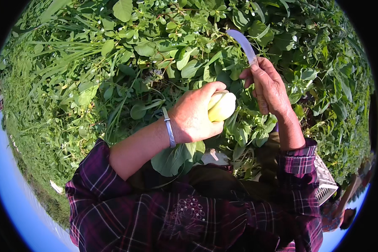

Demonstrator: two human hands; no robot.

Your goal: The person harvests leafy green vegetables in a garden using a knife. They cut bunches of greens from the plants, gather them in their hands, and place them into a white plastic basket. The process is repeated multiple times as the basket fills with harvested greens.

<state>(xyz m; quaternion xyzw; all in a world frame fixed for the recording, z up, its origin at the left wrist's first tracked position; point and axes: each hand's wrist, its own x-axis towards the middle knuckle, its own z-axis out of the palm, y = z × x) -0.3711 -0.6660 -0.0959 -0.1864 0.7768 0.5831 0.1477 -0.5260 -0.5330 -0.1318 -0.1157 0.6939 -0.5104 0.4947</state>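
My left hand (197,113) is closed around the pale stem base of a leafy green vegetable (222,105), which looks like bok choy. Its broad green leaves (176,157) hang below the hand, towards my body. To the right, my right hand (267,85) grips a sickle-like curved knife (244,44) by its handle, with the blade pointing up and to the left, away from the vegetable. Most of the handle is hidden by the fingers. A silver bracelet (169,129) is around my left wrist.
Dense leafy plants and weeds (163,47) surround both hands. A white slatted plastic crate (326,182) stands at the lower right, beside my sleeve. Another person (334,215) is partly visible at the far lower right. A small white object (56,187) lies at the lower left.
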